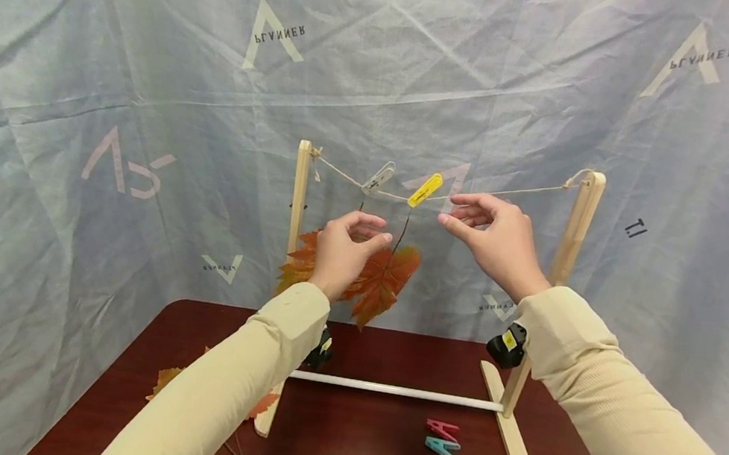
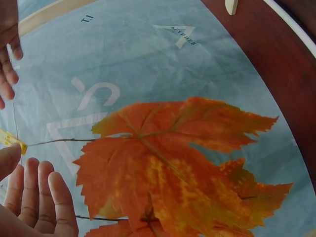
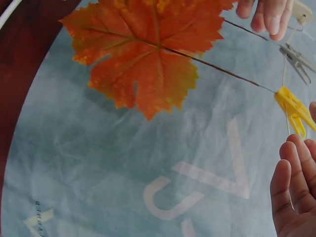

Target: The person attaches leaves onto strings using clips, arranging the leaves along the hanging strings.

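Note:
A yellow clothespin [image 1: 426, 190] clips the stem of an orange-red maple leaf [image 1: 387, 279] to a string [image 1: 530, 192]. To its left, a grey clothespin [image 1: 378, 179] holds a second leaf [image 1: 298, 259] by its stem; my left hand and the first leaf partly cover that leaf. My left hand [image 1: 347, 249] is in front of the leaves below the clothespins, its fingers loosely bent and nothing in them. My right hand [image 1: 495, 235] hovers just right of the yellow clothespin, thumb and fingers apart, holding nothing. In the right wrist view, the yellow clothespin [image 3: 295, 109] is near its fingertips.
Two wooden posts [image 1: 582, 230] carry the string, joined low down by a white rod [image 1: 396, 390]. On the dark red table [image 1: 354, 436] lie a pink clothespin [image 1: 442, 428] and a blue clothespin [image 1: 443, 449]. More leaves [image 1: 166, 382] lie at left, partly behind my left sleeve.

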`<state>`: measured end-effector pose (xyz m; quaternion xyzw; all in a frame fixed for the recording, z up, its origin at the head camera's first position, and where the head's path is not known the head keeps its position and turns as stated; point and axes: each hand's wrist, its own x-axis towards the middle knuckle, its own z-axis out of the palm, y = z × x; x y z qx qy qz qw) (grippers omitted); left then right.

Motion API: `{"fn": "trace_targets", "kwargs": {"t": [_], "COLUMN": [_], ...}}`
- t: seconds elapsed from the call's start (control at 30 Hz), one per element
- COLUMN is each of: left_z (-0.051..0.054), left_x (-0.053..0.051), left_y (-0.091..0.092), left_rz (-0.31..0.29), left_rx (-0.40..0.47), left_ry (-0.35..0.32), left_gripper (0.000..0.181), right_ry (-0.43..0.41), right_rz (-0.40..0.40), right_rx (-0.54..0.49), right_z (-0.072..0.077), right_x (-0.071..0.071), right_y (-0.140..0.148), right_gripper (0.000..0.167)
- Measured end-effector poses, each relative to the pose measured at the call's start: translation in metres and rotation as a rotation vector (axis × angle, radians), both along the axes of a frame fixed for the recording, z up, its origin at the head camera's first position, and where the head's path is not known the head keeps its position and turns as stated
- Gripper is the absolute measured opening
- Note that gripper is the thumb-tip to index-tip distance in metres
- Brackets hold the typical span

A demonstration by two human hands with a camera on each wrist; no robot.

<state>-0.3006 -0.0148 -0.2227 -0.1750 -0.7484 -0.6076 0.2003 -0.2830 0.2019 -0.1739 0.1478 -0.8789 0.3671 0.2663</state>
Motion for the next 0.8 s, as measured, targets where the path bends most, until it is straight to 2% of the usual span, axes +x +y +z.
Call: {"fn": "trace_targets", "kwargs": {"t": [0.27, 0.5, 0.8], "left_z": [-0.01, -0.021, -0.034], "left_x": [0.011, 0.015, 0.022], "left_y": [-0.016, -0.028, -0.044], "left_rz": [-0.01, -0.028, -0.058], "left_rx": [-0.019, -0.026, -0.126], "left_ry": [-0.036, -0.047, -0.027], "left_gripper": [0.021, 0.021, 0.024], "right_ry": [-0.031, -0.089, -0.146], "right_rz": [0.016, 0.049, 0.08], "right_rx": [-0.008, 0.0, 0.002], "right_z": [-0.023, -0.053, -0.075], "right_x": [0.009, 0.014, 0.02], "right_y": [0.003, 0.006, 0.01], "right_gripper": [0.042, 0.042, 0.042]}}
